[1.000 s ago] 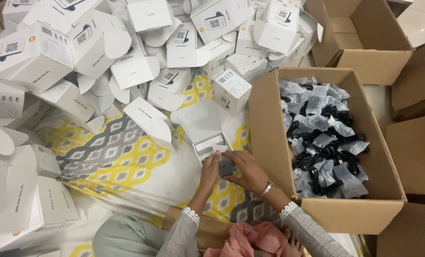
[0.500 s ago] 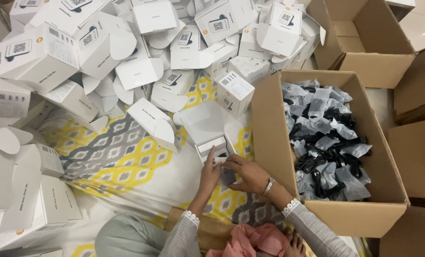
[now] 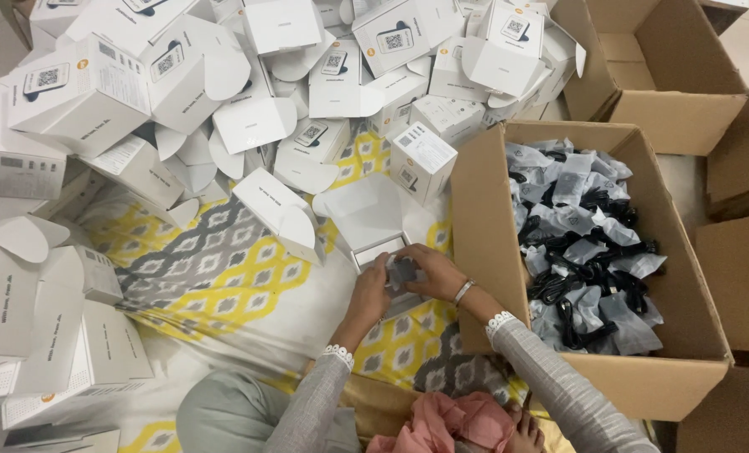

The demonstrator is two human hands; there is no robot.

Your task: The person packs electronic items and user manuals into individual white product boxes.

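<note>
Above the open white box (image 3: 373, 243), the left hand (image 3: 369, 294) and right hand (image 3: 431, 273) are pinching the small grey pouch (image 3: 403, 271) between them, both equally near.

I'm looking at a heap of white cartons (image 3: 249, 92) spread across the top and left, flaps open, small square code labels on several. One open white box (image 3: 374, 222) lies just above my hands. To the right, a brown cardboard box (image 3: 483, 210) brims with grey plastic pouches (image 3: 588, 235); another brown box (image 3: 643, 75) sits behind it.
</note>
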